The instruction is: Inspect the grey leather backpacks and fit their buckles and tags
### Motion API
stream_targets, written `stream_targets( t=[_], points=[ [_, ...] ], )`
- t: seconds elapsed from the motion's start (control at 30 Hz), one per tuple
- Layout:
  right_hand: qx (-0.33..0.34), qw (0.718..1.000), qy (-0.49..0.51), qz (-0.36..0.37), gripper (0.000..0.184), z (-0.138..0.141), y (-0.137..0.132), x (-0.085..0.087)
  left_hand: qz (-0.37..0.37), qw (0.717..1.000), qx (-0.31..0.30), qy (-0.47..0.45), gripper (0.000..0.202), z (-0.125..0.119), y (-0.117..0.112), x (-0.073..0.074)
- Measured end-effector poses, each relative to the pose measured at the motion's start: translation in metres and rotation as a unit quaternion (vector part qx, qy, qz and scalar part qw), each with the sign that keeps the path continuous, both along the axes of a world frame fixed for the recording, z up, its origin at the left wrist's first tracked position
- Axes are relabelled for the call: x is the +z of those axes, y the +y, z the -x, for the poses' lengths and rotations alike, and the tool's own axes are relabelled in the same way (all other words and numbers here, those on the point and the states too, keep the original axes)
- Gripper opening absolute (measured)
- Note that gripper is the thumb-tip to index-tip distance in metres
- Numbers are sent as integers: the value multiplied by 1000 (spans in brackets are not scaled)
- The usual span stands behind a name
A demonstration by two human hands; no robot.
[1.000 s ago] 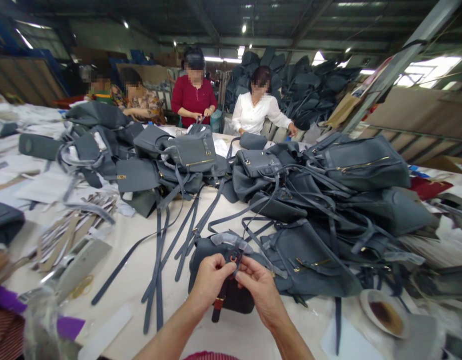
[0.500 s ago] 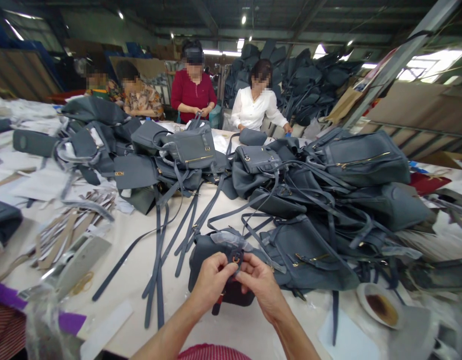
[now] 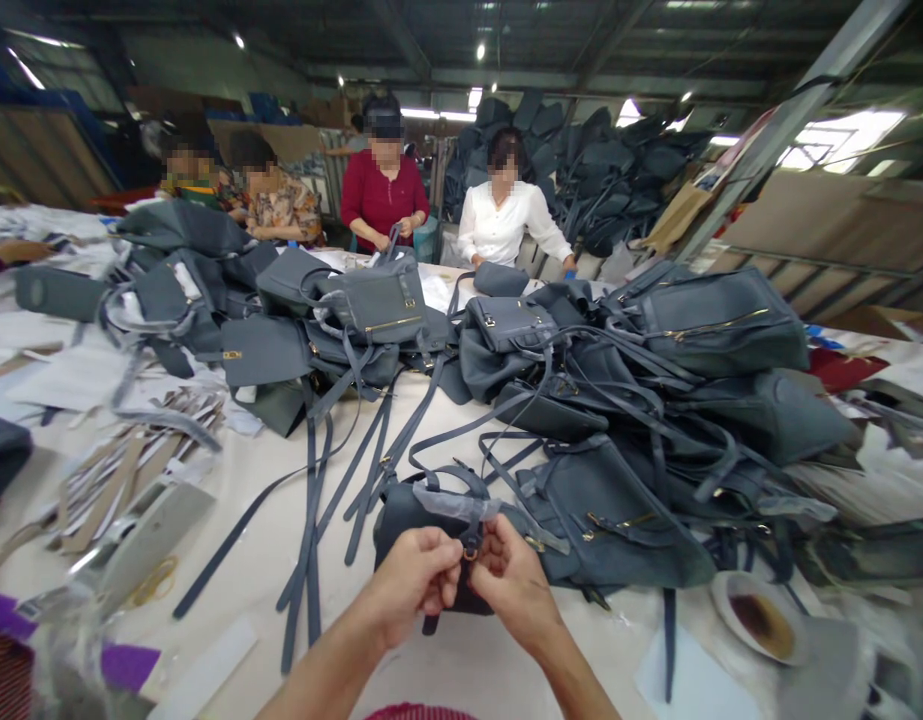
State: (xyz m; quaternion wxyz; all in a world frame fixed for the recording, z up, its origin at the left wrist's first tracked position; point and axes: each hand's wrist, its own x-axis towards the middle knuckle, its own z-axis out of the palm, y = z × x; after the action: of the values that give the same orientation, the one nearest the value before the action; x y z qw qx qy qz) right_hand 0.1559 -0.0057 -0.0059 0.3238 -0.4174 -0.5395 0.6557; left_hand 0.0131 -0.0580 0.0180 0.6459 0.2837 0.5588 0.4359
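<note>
the buckle (image 3: 470,553) now sits lower between the left hand (image 3: 423,572) and the right hand (image 3: 512,580) than a second ago. the left hand's lower fingers hang down, hiding the strap's (image 3: 429,626) reddish band. beyond, the white-sleeved co-worker's hand (image 3: 569,264) has drawn nearer the body.

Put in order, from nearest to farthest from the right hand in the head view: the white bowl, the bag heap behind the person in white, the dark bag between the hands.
1. Dark bag, directly at the right hand.
2. White bowl, off to the right.
3. Bag heap, in the background, behind the person in white.
</note>
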Motion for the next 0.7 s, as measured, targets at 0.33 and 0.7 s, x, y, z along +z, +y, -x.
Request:
stream_targets(
  t=[0.33, 0.7],
  points=[
    [-11, 994, 42, 96, 26, 3, -1, 12, -525, 579, -41, 622, 22, 11, -5, 3],
    [-111, 994, -24, -4, 24, 7, -8, 1, -480, 530, -93, 692, 31, 3, 23, 9]
  ],
)
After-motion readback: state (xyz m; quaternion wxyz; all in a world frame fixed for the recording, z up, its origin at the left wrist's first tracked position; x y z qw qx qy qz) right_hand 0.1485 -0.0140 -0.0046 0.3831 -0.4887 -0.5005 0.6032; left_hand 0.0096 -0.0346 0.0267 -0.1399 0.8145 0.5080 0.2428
